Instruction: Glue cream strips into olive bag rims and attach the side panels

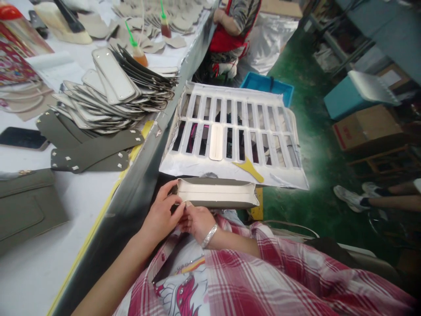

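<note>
A long folded grey-green leather piece point(219, 195) with a pale lining lies across my lap in front of a white slotted rack point(204, 164). My left hand point(162, 215) pinches its left end with closed fingers. My right hand point(197, 221), a silver bracelet on its wrist, grips the same end from below. One pale strip point(216, 141) rests on the rack, and a yellow spatula-shaped tool point(250, 169) lies on its front edge.
A white worktable point(29, 263) at left carries a fanned stack of pale strips point(115, 94), grey-green leather pieces point(92, 151), a phone point(21, 138) and glue bottles point(138, 48). Another person in red point(230, 26) sits beyond. A blue bin point(268, 85) and cardboard box point(366, 127) stand on the green floor.
</note>
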Available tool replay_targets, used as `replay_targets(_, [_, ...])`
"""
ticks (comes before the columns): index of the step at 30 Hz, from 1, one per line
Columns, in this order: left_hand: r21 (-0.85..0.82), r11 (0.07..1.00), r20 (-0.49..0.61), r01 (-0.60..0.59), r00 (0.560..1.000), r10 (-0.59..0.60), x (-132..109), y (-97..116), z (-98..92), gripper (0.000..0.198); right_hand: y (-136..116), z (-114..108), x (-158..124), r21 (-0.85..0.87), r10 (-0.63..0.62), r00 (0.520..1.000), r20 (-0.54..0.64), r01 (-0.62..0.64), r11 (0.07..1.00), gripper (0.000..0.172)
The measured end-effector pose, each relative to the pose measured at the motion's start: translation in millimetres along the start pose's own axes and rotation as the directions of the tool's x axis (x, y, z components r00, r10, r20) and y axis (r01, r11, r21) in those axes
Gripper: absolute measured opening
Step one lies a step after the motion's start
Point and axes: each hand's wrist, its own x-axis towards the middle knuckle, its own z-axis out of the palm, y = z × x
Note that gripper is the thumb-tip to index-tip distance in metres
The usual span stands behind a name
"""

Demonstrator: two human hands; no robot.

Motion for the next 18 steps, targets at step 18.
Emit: replay_targets(18, [0.324,0.944,0.124,0.053,0.987,-0.098,20.7,19.8,-5.0,0.071,-87.2,-169.8,-102.4,-0.469,0.041,0.866,0.499,0.229,0.853,0.036])
